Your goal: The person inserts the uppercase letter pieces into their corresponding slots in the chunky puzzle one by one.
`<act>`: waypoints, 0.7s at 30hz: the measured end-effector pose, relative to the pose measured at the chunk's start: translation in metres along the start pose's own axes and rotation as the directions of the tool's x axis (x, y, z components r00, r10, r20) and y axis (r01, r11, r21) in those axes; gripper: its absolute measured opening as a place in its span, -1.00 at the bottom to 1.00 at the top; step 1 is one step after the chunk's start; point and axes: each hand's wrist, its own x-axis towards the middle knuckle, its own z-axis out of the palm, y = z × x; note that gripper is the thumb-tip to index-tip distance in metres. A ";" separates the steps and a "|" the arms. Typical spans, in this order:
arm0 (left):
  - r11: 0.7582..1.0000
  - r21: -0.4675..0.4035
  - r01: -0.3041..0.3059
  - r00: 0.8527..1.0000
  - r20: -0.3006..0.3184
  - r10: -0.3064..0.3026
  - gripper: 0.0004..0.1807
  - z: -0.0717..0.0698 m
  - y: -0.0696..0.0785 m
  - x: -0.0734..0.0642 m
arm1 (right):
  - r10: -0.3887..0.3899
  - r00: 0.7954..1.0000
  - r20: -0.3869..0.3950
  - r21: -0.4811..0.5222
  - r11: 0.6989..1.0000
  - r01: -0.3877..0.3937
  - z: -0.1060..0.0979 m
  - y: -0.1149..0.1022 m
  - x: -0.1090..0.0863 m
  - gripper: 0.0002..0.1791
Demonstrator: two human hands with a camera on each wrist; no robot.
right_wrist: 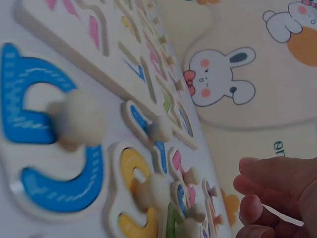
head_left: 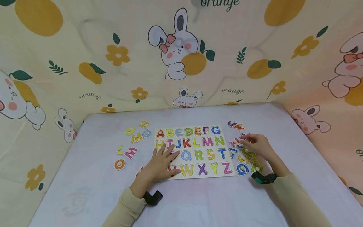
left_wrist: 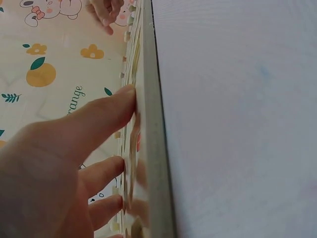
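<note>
A wooden alphabet puzzle board [head_left: 195, 181] lies flat on the table. My left hand [head_left: 161, 162] rests on its left part with fingers spread, covering some letters in the lower rows. In the left wrist view the thumb [left_wrist: 106, 111] touches the board near its edge. My right hand [head_left: 256, 145] hovers over loose letter pieces to the right of the board, its fingers loosely bent. No piece shows between those fingers [right_wrist: 262, 173] in the right wrist view. Below it lie a blue G [head_left: 242, 169] and a yellow letter piece [right_wrist: 133, 166], both with wooden knobs.
Left of the board lie several loose letters, among them an orange O [head_left: 119, 164], a pink M [head_left: 130, 153] and a yellow M [head_left: 137, 137]. A red letter [head_left: 239, 126] lies beyond the right hand. Patterned cloth [head_left: 215, 85] hangs behind the white-covered table [head_left: 85, 176].
</note>
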 end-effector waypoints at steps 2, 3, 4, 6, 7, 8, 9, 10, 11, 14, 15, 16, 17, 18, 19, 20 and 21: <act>1.000 -0.003 -0.004 1.000 -0.003 0.004 -0.19 0.000 0.000 0.000 | -0.026 0.999 0.021 0.010 1.000 0.026 -0.001 0.003 -0.005 -0.64; 1.000 -0.003 -0.005 1.000 -0.002 0.005 -0.19 0.000 -0.001 0.000 | -0.038 0.999 0.035 0.010 0.999 0.038 -0.001 0.004 -0.008 -0.65; 1.000 -0.005 -0.007 1.000 -0.003 0.007 -0.19 0.000 -0.001 0.000 | -0.052 0.997 0.048 0.012 0.999 0.052 -0.001 0.005 -0.011 -0.66; 1.000 -0.011 -0.011 1.000 -0.006 0.011 -0.19 0.000 -0.001 -0.001 | -0.066 0.995 0.080 0.022 0.998 0.065 -0.001 0.008 -0.018 -0.68; 1.000 -0.009 -0.012 1.000 -0.007 0.012 -0.19 0.000 -0.001 -0.001 | -0.070 0.993 0.094 0.029 0.997 0.067 0.000 0.008 -0.022 -0.68; 1.000 -0.008 -0.012 1.000 -0.009 0.012 -0.20 0.000 -0.001 -0.001 | -0.073 0.992 0.103 0.031 0.997 0.070 0.001 0.009 -0.025 -0.69; 1.000 -0.008 -0.010 1.000 -0.009 0.010 -0.20 0.000 -0.001 -0.001 | -0.079 0.991 0.107 0.039 0.996 0.075 0.002 0.009 -0.030 -0.69; 1.000 -0.007 -0.011 1.000 -0.011 0.011 -0.20 0.000 0.000 -0.001 | -0.080 0.991 0.104 0.047 0.996 0.075 0.003 0.009 -0.035 -0.69; 1.000 -0.008 -0.012 1.000 -0.011 0.012 -0.20 0.000 0.000 0.000 | -0.080 0.992 0.097 0.056 0.996 0.075 0.005 0.010 -0.039 -0.70; 1.000 -0.002 -0.009 1.000 -0.010 0.009 -0.19 0.000 0.000 0.000 | -0.104 0.992 0.071 0.072 0.992 0.099 0.010 0.012 -0.052 -0.75; 1.000 -0.003 -0.009 1.000 -0.010 0.009 -0.19 0.000 0.000 0.000 | -0.106 0.992 0.061 0.078 0.992 0.101 0.012 0.013 -0.056 -0.76; 1.000 -0.003 -0.010 1.000 -0.011 0.010 -0.19 0.000 0.000 0.000 | -0.114 0.992 0.052 0.077 0.991 0.110 0.014 0.014 -0.059 -0.78; 1.000 -0.002 -0.009 1.000 -0.010 0.009 -0.19 0.001 0.000 0.000 | -0.113 0.993 0.044 0.079 0.991 0.110 0.015 0.014 -0.062 -0.78; 1.000 -0.001 -0.008 1.000 -0.009 0.008 -0.19 0.000 0.000 0.000 | -0.106 0.993 0.042 0.078 0.992 0.103 0.017 0.014 -0.064 -0.79; 1.000 -0.001 -0.008 1.000 -0.011 0.008 -0.19 0.001 0.000 0.000 | -0.093 0.995 0.037 0.078 0.993 0.090 0.018 0.014 -0.066 -0.79; 1.000 -0.002 -0.009 1.000 -0.012 0.009 -0.19 0.001 0.000 0.000 | -0.084 0.996 0.036 0.076 0.994 0.081 0.019 0.014 -0.067 -0.79; 1.000 -0.003 -0.009 1.000 -0.011 0.009 -0.19 0.001 0.000 0.000 | -0.068 0.997 0.032 0.075 0.995 0.066 0.020 0.014 -0.068 -0.79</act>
